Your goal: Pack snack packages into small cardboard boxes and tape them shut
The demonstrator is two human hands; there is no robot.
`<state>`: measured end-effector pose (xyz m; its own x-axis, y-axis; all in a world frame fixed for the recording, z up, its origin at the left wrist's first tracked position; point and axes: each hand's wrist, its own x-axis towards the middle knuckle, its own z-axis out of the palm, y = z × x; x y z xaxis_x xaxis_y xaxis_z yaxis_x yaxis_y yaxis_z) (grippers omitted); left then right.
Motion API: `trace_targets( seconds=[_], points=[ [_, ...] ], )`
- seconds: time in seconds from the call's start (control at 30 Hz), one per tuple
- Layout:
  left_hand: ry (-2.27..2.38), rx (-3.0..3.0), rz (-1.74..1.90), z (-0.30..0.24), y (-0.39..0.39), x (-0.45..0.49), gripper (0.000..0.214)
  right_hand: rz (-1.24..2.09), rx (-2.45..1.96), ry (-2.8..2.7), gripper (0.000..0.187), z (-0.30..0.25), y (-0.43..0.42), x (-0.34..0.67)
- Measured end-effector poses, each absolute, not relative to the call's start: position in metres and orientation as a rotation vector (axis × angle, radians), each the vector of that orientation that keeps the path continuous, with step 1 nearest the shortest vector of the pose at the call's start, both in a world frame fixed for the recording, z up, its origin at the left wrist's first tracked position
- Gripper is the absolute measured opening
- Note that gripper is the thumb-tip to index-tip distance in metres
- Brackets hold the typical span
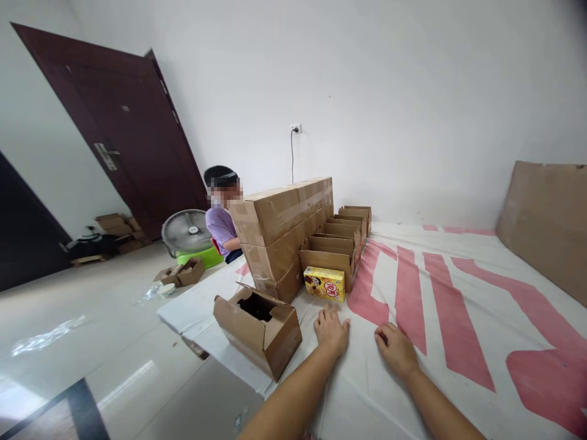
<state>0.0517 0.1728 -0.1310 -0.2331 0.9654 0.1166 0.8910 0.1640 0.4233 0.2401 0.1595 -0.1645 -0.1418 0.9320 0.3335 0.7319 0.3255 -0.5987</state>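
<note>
My left hand (331, 331) rests on the cloth-covered table with its fingers stretched out and holds nothing. Just beyond its fingertips stands a small yellow printed box (324, 284), apart from the hand. To the right, my right hand (395, 347) lies on the cloth with its fingers curled in; nothing shows in them. An open cardboard box (261, 330) sits left of my left hand at the table's near left edge, flaps up and dark inside. Behind the yellow box, several open cardboard boxes (339, 238) stand in a row going away from me.
A wall of taped, closed cartons (284, 226) is stacked along the row's left side. Past it sits a person in a purple top (217, 226), near a floor fan (186, 232). A large cardboard sheet (545, 226) stands at the right. The white cloth (367, 391) has red markings.
</note>
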Motion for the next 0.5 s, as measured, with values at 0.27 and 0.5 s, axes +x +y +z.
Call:
trace_targets(
  seconds=[0.27, 0.5],
  points=[
    [1.261, 2.444, 0.775, -0.098, 0.042, 0.027, 0.046, 0.385, -1.446, -1.968, 0.022, -0.168, 0.163, 0.243],
    [2.426, 2.096, 1.363, -0.015, 0.057, -0.111, 0.036, 0.389, -1.497, -1.949, 0.024, -0.169, 0.163, 0.243]
  ],
)
